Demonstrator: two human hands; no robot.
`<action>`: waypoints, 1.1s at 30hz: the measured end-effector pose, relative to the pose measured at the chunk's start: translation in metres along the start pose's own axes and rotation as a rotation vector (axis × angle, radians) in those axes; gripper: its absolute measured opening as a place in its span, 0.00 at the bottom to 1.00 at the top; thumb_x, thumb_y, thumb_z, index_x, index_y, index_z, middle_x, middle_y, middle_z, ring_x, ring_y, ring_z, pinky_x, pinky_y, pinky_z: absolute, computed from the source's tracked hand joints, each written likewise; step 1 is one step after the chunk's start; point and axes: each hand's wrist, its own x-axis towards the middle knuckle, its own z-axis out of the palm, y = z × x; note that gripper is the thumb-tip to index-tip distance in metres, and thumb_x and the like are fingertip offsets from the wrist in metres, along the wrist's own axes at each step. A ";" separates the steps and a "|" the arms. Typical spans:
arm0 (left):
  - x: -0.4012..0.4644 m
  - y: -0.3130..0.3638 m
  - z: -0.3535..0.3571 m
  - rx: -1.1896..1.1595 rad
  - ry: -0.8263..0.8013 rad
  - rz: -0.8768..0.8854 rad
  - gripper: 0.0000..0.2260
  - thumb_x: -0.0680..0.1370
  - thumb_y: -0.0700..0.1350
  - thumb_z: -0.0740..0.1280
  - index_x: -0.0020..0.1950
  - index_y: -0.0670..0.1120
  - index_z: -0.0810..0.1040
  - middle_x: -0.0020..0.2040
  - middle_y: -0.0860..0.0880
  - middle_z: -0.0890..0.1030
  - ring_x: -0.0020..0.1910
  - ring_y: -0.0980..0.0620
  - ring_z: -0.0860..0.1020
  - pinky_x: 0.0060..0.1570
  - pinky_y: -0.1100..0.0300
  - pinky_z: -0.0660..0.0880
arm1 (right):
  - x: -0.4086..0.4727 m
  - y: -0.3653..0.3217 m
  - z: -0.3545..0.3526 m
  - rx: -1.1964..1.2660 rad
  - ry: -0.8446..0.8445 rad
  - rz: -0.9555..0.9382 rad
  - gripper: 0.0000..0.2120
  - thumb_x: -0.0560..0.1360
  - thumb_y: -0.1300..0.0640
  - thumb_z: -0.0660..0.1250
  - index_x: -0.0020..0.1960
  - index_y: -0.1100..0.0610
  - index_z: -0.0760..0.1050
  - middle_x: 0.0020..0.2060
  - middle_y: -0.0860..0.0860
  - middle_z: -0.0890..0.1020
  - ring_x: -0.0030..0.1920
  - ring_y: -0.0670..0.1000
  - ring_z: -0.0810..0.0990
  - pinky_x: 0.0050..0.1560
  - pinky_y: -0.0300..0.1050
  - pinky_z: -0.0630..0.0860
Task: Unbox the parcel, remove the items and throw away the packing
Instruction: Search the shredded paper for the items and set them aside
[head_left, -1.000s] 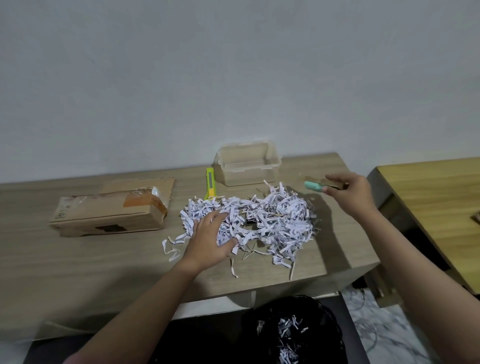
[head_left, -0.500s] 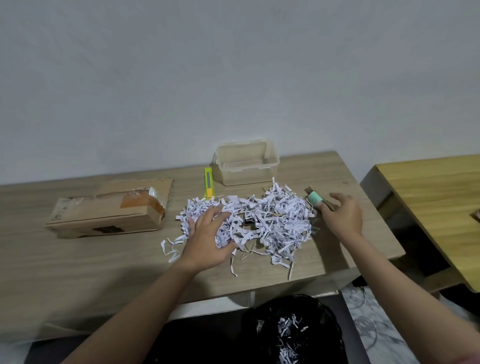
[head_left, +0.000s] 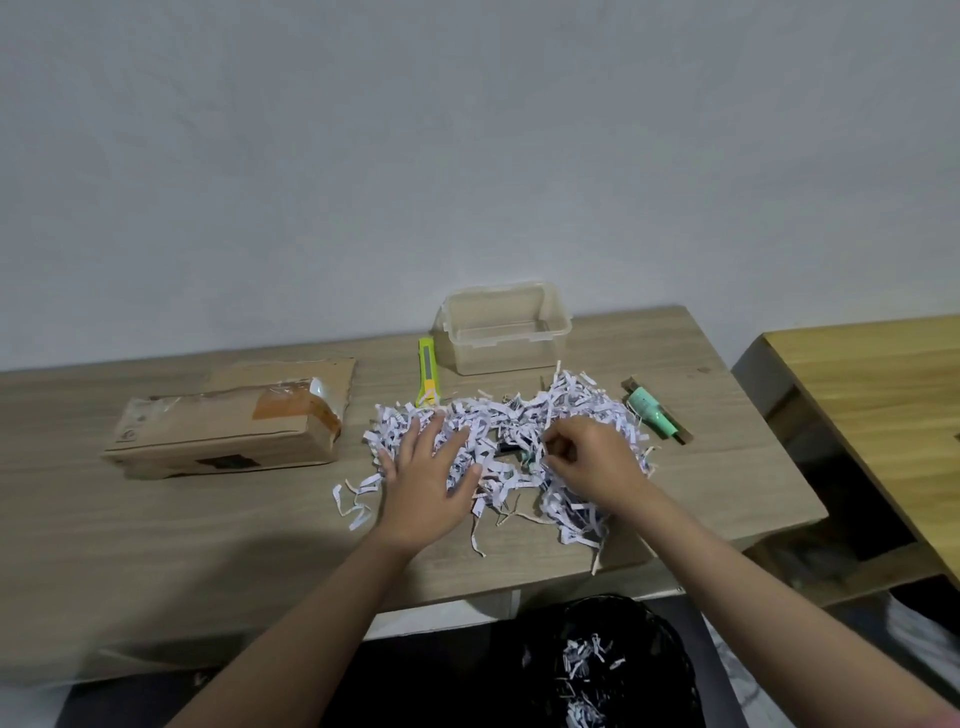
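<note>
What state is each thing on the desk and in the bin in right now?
Cardboard box: lying flat, tape torn.
Shredded paper: heaped on the desk.
Clear tub: open, empty.
Utility knife: lying by the tub.
Green tube: lying right of the heap.
Black bag: open, some shreds inside.
Left hand: flat on the shreds.
Right hand: fingers curled into the shreds.

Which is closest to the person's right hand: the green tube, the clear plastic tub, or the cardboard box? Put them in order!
Starting from the right hand, which is in the shredded paper:
1. Green tube, just to its right on the table.
2. Clear plastic tub, behind it, near the wall.
3. Cardboard box, far off on the left side, beyond the left hand.
</note>
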 end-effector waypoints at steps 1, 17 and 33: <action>-0.001 0.000 0.002 0.001 -0.011 0.003 0.29 0.73 0.67 0.50 0.73 0.61 0.61 0.78 0.56 0.52 0.77 0.52 0.42 0.70 0.36 0.38 | -0.002 0.001 0.000 0.007 -0.010 -0.009 0.11 0.71 0.58 0.71 0.52 0.54 0.79 0.45 0.50 0.81 0.45 0.51 0.78 0.45 0.44 0.75; 0.026 0.044 0.022 -0.027 0.030 0.022 0.11 0.77 0.54 0.64 0.58 0.59 0.78 0.74 0.54 0.64 0.76 0.50 0.50 0.69 0.39 0.32 | 0.008 0.013 -0.007 0.096 0.021 -0.007 0.10 0.71 0.60 0.71 0.52 0.57 0.81 0.51 0.52 0.79 0.51 0.53 0.78 0.54 0.48 0.75; 0.007 0.007 0.008 0.227 0.043 -0.034 0.34 0.72 0.70 0.53 0.74 0.55 0.59 0.78 0.53 0.52 0.77 0.49 0.45 0.67 0.31 0.37 | 0.027 -0.025 0.001 -0.225 -0.092 -0.299 0.12 0.72 0.50 0.69 0.55 0.50 0.79 0.50 0.48 0.80 0.53 0.51 0.73 0.56 0.51 0.69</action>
